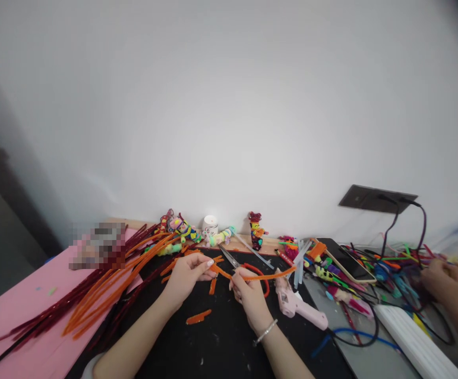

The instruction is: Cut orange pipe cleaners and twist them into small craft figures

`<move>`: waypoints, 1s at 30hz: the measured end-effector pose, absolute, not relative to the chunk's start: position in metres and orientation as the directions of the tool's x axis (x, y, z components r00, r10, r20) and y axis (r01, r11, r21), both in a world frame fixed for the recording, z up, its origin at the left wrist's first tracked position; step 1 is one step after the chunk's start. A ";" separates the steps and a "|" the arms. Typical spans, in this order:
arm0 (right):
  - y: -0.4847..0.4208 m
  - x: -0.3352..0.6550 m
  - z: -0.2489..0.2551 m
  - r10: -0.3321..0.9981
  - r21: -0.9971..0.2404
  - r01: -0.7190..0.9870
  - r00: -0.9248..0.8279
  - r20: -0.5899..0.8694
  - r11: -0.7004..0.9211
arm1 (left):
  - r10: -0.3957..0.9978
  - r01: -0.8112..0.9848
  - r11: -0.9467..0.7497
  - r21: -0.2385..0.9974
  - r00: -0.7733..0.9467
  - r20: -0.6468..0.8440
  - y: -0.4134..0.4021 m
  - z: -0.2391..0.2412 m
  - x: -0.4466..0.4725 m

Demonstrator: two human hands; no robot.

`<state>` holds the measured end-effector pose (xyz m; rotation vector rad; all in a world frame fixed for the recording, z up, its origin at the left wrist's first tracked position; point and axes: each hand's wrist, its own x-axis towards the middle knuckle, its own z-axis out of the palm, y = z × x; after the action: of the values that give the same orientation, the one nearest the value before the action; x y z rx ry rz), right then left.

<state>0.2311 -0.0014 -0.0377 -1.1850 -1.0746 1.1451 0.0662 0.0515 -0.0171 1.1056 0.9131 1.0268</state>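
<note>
An orange pipe cleaner [272, 276] stretches between my two hands above a black mat [213, 342]. My left hand [189, 276] pinches it near its left end. At its middle, my right hand [249, 296] has it between thumb and fingers, and the free end runs out to the right. Scissors [229, 257] with red handles lie just behind my right hand, which partly covers them. Short folded orange pieces [198, 317] rest on the mat below and around my left hand. To the right of my right hand lies a pink glue gun [298, 305].
Long orange [106, 295] and dark red pipe cleaners [51, 313] spread over a pink sheet [0, 337] at left. Small pipe-cleaner figures [256, 231] and a white roll [210, 223] line the wall. A phone [349, 260], cables and another person's hands [446, 281] are at right.
</note>
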 end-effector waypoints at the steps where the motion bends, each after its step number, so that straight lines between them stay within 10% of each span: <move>1: -0.001 0.231 -0.038 0.995 -0.997 -0.067 0.101 0.024 0.031 | 0.961 -0.206 0.125 0.970 0.269 -0.067 0.051 -0.017 0.066; 10: -0.005 0.229 -0.032 0.997 -0.997 -0.072 0.077 -0.004 0.002 | 0.915 -0.487 0.366 0.793 0.344 -0.212 0.043 -0.024 0.075; 30: -0.005 0.227 -0.030 0.997 -0.991 0.113 -0.018 0.074 0.076 | 0.883 -0.365 0.379 0.851 0.418 -0.214 0.037 -0.025 0.080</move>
<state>0.2267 -0.0046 -0.0298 -1.2293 -1.3374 1.1069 0.0796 0.0373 -0.0245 0.8151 0.7565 0.9020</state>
